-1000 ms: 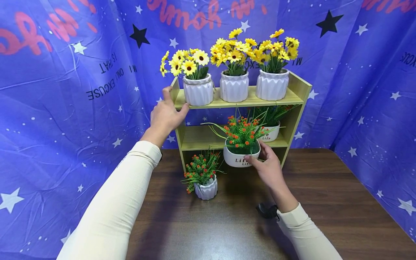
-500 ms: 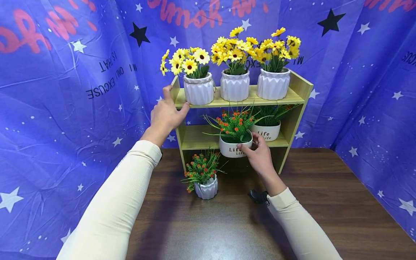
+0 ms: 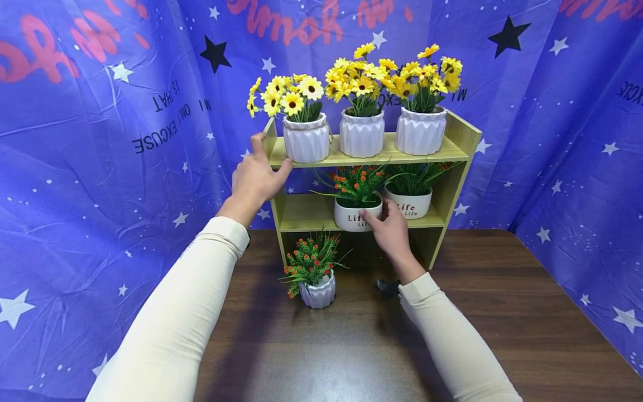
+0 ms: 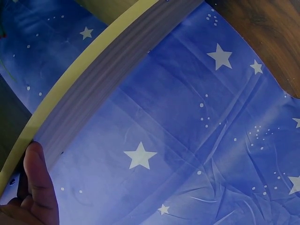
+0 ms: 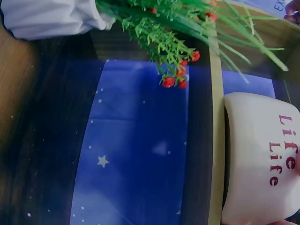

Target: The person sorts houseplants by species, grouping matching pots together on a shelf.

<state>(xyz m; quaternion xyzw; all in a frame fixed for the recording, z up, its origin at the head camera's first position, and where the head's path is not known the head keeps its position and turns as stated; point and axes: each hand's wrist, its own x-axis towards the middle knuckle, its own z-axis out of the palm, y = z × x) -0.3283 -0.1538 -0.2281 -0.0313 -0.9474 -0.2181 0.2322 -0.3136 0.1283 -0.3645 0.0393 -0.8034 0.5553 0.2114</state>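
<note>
My right hand (image 3: 392, 231) grips a white oval flowerpot (image 3: 344, 219) printed "Life", thumb on its front and fingers at its right side. Orange-red flowers (image 3: 359, 183) and long green blades rise from it. The pot overlaps the front edge of the wooden shelf's middle board (image 3: 306, 215); in the right wrist view, the white flowerpot (image 5: 255, 159) sits right at that board edge (image 5: 216, 140). My left hand (image 3: 257, 176) holds the upper left corner of the wooden shelf, its thumb (image 4: 38, 171) against the side panel in the left wrist view.
On the top board stand three ribbed white pots (image 3: 361, 135) of yellow flowers. Another "Life" pot (image 3: 412, 204) is right beside the held one. A small ribbed pot (image 3: 318, 293) with red flowers stands on the brown table (image 3: 321, 357), before the shelf's lower left. Blue curtains (image 3: 100, 195) surround everything.
My right hand has moved the oval flowerpot left and back, from in front of the shelf to the middle board's edge. The left hand keeps its hold on the shelf.
</note>
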